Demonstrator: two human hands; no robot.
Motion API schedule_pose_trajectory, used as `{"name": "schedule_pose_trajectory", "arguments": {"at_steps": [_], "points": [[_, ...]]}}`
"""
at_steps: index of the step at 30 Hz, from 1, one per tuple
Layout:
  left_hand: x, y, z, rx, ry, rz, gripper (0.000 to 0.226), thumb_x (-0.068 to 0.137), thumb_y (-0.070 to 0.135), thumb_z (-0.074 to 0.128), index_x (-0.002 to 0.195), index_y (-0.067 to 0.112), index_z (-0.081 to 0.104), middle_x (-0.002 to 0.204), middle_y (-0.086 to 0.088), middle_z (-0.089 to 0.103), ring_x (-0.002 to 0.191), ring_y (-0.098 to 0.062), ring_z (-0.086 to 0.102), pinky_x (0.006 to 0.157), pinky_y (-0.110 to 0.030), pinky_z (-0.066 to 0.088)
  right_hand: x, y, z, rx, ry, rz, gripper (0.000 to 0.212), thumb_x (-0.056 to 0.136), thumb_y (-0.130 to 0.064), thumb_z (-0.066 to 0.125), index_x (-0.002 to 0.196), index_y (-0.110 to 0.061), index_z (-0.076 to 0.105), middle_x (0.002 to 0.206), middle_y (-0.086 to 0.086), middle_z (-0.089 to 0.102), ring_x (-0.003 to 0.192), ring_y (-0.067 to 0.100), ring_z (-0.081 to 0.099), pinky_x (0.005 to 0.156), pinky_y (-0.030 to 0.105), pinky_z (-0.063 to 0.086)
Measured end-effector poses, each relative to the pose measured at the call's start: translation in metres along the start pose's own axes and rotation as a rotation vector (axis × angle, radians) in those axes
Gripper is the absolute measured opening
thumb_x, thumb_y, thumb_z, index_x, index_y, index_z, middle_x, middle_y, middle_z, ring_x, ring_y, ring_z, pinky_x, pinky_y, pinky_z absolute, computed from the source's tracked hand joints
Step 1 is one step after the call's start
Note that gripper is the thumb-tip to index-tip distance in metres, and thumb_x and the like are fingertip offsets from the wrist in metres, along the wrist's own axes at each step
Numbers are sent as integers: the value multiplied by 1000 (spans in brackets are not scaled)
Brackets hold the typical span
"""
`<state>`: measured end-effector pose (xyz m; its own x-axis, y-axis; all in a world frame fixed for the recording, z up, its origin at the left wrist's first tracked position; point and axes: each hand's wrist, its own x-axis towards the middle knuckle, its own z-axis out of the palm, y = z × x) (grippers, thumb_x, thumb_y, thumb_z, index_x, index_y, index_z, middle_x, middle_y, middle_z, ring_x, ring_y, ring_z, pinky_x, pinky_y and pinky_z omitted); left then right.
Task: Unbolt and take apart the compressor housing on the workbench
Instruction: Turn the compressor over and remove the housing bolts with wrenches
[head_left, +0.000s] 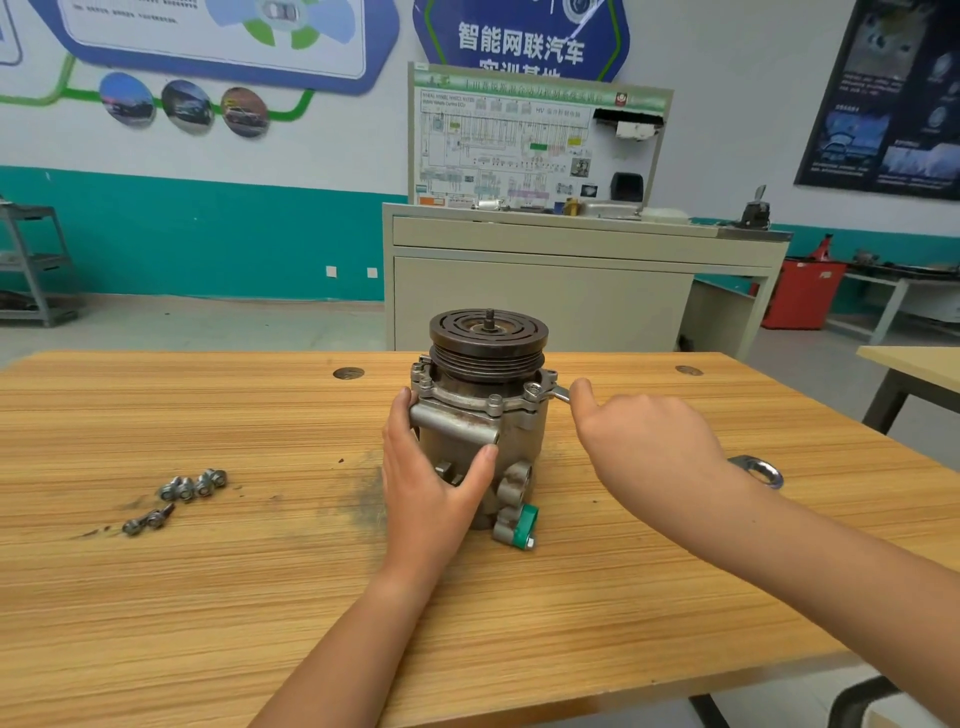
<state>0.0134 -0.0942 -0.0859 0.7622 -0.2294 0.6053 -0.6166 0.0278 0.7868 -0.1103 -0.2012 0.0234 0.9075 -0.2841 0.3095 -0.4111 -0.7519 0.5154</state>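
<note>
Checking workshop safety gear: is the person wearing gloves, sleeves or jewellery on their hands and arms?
No. The left hand and right hand are bare: no gloves, rings or watch in view. The left forearm and right forearm are uncovered to the frame's edge; no sleeve shows.

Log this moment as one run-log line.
left hand: grips compressor | right hand: holds wrench on flange bolt | loose bolts: on workbench, left of compressor | step: unbolting
</note>
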Motion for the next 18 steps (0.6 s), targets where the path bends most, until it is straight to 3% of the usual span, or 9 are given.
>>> {"name": "schedule_pose_trajectory", "arguments": {"at_steps": [3,5,9,12,14,16,18], "points": [[0,0,0,-9,-5,9,91,77,34,74,141,35,9,147,12,24,139,-7,22,115,-35,23,-4,-3,17,95,31,49,52,93,-13,38,140,-6,18,59,-1,27,52,19,38,40,27,22],[0,-1,0,-22,-9,19,90,76,37,72,138,40,8,142,19,23,136,2,20,111,-23,21,-9,2,34,250,44,94,42,93,-21,35,133,-12,25,67,-4,40,63,23,50,48,29,28],[0,-4,1,-58,-8,34,86,74,41,69,134,45,8,132,38,17,123,28,13,97,5,14,-26,7,72,247,-116,67,27,95,-26,28,117,-19,41,98,-1,61,86,24,61,61,31,38],[1,-6,2,-60,-5,56,83,74,41,69,130,52,9,131,41,15,120,33,10,92,9,13,-29,4,92,405,-184,80,32,95,-26,30,125,-21,42,107,0,62,95,20,60,73,30,43],[2,-7,3,-44,0,74,82,74,38,70,129,53,11,131,39,15,119,33,10,90,10,14,-24,9,94,556,-125,123,30,96,-23,34,124,-25,43,101,-3,62,93,19,58,71,28,41],[3,-9,4,-34,5,87,83,76,32,73,130,51,13,131,38,17,120,32,11,90,9,15,-21,16,90,701,-7,115,25,97,-21,38,119,-32,44,80,-8,55,78,20,56,63,28,37],[3,-11,4,-31,14,98,84,77,27,75,131,49,14,132,37,18,120,31,12,91,8,15,-20,22,77,757,78,109,35,97,-25,40,132,-29,42,67,-8,49,67,24,54,62,34,41]]}}
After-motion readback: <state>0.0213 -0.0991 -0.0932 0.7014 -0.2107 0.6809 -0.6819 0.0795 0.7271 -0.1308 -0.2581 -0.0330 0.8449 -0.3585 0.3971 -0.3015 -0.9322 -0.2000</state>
